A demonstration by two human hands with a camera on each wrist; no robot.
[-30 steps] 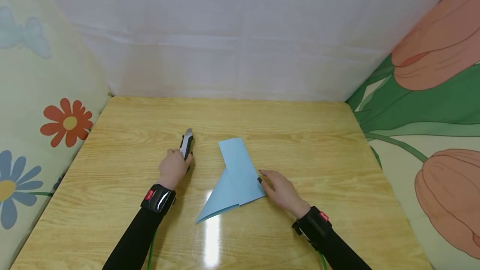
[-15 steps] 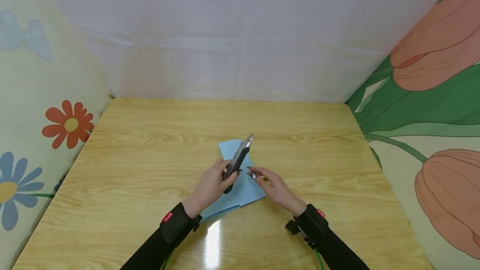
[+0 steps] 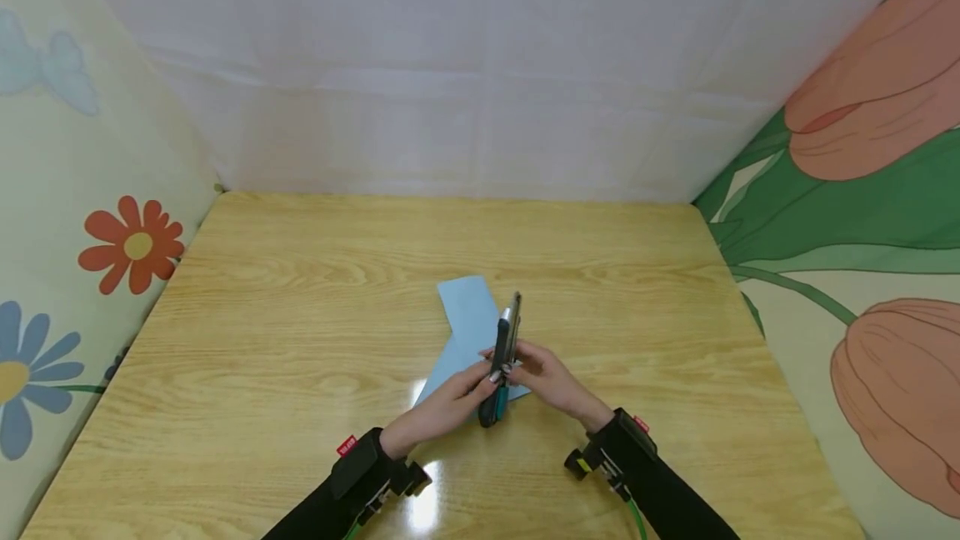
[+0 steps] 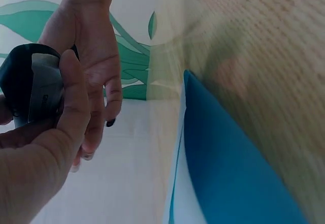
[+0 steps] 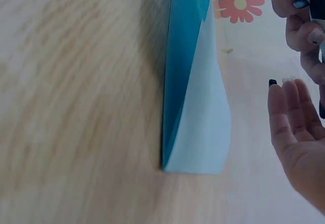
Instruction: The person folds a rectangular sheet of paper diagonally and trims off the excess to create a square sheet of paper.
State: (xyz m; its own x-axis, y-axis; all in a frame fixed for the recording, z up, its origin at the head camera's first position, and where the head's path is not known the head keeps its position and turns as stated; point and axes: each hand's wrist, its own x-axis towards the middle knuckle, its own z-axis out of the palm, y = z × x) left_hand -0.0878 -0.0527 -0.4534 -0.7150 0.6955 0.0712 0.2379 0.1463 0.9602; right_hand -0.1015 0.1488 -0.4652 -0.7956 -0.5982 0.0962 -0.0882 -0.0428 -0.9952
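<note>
My left hand grips a black and silver utility knife at mid-length, nose pointing away from me. In the left wrist view, thumb and fingers wrap the knife. My right hand meets it from the right, fingertips right at the knife and overlapping the left fingertips. Its outer fingers look straight in the right wrist view, where that hand shows at the edge; its thumb is largely hidden. Beneath both hands, a folded light-blue paper lies on the table, partly covered. One folded layer stands slightly raised.
The wood-grain table reaches back to a white cloth backdrop. Printed flower panels flank it, with a red flower on the left and pink tulips on the right. Both wrists wear black camera bands with green cables.
The left hand has carried the knife rightward from the table's left part, across the paper to the right hand, turning it more upright in view. The right hand has barely moved; the paper stays put.
</note>
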